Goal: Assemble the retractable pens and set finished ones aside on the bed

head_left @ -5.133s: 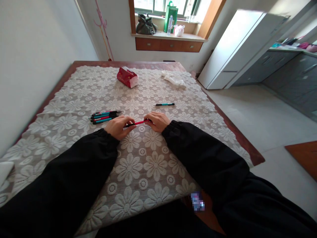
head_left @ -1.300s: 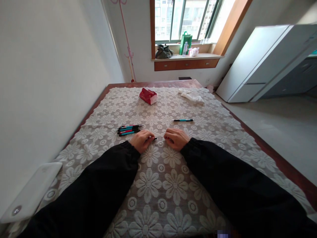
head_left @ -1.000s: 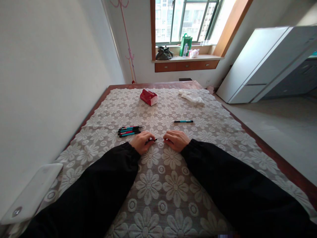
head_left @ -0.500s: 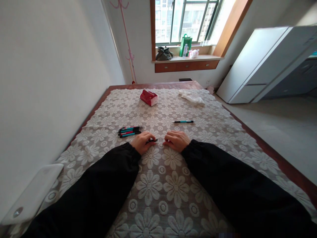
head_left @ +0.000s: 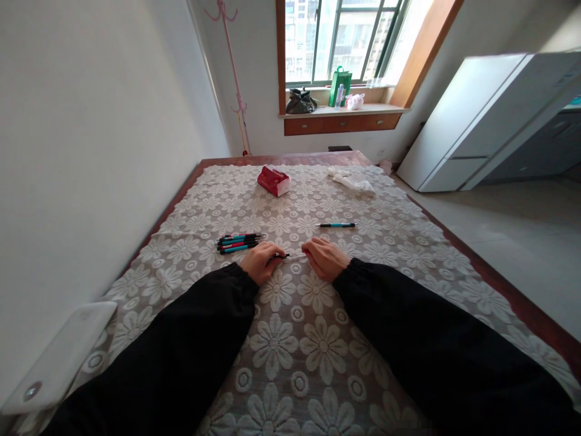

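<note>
My left hand (head_left: 262, 261) is closed around a black pen piece (head_left: 280, 257) whose tip shows past the fingers. A thin white rod (head_left: 297, 255), like a pen refill, spans the gap from that piece to my right hand (head_left: 325, 257), whose fingers pinch its other end. The fingers hide how the two parts meet. Left of my left hand lies a bunch of pens (head_left: 238, 243) in black, teal and red. A single teal and black pen (head_left: 336, 225) lies beyond my right hand.
A red packet (head_left: 273, 181) and a crumpled white plastic bag (head_left: 353, 181) lie toward the far end of the lace tablecloth (head_left: 297, 345). At the lower left is a white appliance-like object (head_left: 63, 357) beside the wall. A white fridge (head_left: 476, 121) stands beyond the table's right side.
My right hand has shifted slightly up and to the right, so more of the white rod shows, now tilted. My left hand is almost unmoved.
</note>
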A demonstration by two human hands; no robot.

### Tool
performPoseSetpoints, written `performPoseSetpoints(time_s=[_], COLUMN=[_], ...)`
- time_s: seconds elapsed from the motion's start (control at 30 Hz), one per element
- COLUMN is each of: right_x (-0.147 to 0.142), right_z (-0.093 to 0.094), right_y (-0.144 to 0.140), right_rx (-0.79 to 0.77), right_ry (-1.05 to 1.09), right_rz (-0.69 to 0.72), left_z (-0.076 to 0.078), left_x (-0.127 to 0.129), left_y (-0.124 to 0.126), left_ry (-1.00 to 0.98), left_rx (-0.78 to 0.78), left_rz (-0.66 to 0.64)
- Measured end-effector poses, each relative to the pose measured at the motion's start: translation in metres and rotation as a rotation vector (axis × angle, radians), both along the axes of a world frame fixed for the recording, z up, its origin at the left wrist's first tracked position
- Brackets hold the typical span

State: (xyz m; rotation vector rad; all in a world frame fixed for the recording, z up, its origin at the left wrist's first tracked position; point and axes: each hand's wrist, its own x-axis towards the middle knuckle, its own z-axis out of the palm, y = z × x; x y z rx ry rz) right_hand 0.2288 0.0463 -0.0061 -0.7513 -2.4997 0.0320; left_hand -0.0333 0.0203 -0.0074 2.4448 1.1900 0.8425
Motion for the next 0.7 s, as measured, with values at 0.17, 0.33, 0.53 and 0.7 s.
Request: performPoseSetpoints(time_s=[0.17, 0.33, 0.53, 0.7], right_x=[-0.0006, -0.0006, -0.0017, -0.0001], right_z=[-0.0009, -0.0016, 0.0003, -0.0001], right_y=[0.0015, 0.0018, -0.0023, -0.0004], right_rx=[0.181, 0.246, 0.168, 0.059], right_ry=[-0.104, -0.146, -0.092, 0.012], right_rz=[0.191, 0.166, 0.139, -0.046], left_z=[-0.0024, -0.0008, 0.0045, 0.0074], left_x=[-0.0012, -0.0004, 0.0018, 0.0026], left_y=[0.0025, 0.0025, -0.0010, -0.0029], left_ry=[0.020, 0.029, 0.031, 0.032], left_rx=[0.022, 0.060, 0.120, 0.162], left_rz=[-0.005, -0.020, -0.041, -0.061])
